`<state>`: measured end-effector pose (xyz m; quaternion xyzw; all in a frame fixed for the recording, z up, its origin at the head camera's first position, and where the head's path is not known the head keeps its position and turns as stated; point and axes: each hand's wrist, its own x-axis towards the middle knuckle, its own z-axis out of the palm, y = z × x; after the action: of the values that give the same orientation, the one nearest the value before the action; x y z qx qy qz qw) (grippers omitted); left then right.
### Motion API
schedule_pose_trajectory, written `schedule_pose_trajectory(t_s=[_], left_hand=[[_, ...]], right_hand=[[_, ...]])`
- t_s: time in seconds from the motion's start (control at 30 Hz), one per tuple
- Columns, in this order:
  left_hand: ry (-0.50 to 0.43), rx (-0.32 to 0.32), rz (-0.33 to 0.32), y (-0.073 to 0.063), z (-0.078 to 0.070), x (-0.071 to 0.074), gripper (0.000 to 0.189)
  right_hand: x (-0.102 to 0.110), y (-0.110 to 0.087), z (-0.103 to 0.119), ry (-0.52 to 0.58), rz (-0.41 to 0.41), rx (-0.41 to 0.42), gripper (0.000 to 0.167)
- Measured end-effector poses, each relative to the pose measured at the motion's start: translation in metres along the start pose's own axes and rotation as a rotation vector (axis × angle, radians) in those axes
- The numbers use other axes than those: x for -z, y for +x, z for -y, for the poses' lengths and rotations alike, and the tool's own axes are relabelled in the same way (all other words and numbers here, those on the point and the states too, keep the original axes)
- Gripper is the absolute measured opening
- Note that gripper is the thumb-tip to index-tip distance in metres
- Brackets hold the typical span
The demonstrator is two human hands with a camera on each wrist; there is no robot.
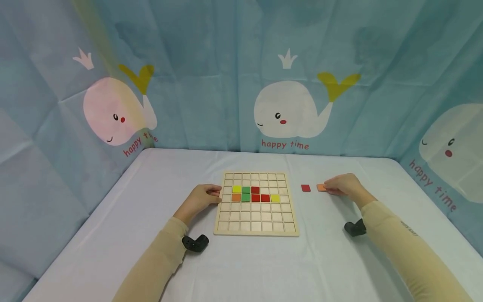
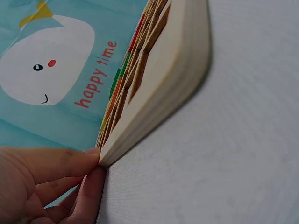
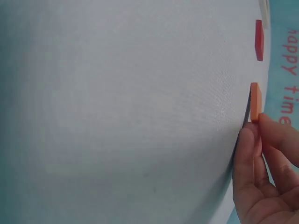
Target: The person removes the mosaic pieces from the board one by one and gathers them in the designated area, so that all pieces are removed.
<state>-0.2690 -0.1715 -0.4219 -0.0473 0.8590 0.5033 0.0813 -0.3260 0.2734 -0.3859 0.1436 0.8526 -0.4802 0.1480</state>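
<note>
A light wooden grid board (image 1: 256,228) lies on the table, with yellow, green, red and orange square tiles in two neighbouring rows of its cells. At its left edge, my left hand (image 1: 200,198) pinches the rim between thumb and fingers; the left wrist view shows the thumb on the board's side (image 2: 154,100). To the right of the board, my right hand (image 1: 345,186) pinches one end of an orange tile (image 3: 255,100). That tile is close over the white cloth. A loose red tile (image 1: 305,188) lies between the board and the orange tile.
White cloth (image 1: 241,268) covers the table. Blue curtains (image 1: 211,105) printed with whales hang behind and at both sides. A black device (image 1: 195,243) sits at the left wrist, and another black device (image 1: 355,228) at the right.
</note>
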Motion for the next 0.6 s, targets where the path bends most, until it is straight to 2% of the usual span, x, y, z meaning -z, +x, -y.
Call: schedule_pose_trajectory(t_s=[0.4,0.47,0.6], left_hand=[[0.001,0.006,0.005,0.0003,0.0009,-0.0008,0.044],[-0.001,0.007,0.003,0.0005,0.0004,-0.0011,0.044],[0.007,0.013,0.0,0.0,0.0,-0.0015,0.044]], right_hand=[[-0.0026,0.0054,-0.0043,-0.051,-0.009,0.04,0.04],[-0.0027,0.0063,-0.004,-0.069,-0.025,0.018,0.043],[-0.0022,0.0037,-0.0015,-0.033,-0.076,-0.005,0.047]])
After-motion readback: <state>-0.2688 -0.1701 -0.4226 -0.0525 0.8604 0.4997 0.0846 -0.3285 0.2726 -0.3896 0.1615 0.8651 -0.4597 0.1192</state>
